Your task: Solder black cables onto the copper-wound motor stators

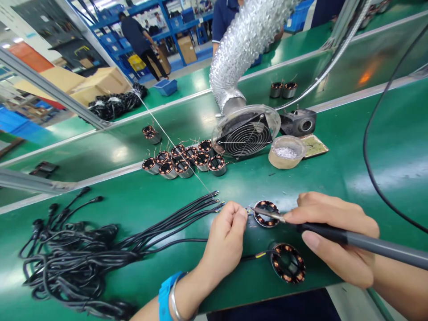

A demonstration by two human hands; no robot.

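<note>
Now, the left hand [227,236] seems to pinch thin wires [249,209] beside the ring [273,206], while the right hand [337,236] holds the iron [384,249] like a pen, its tip at the ring's edge. It would be good to keep fingers away from this probably hot tip. The second ring [301,267], nearer the body, could be bumped; the fan [249,138] stands behind, the cables [83,258] lie leftward.
</note>
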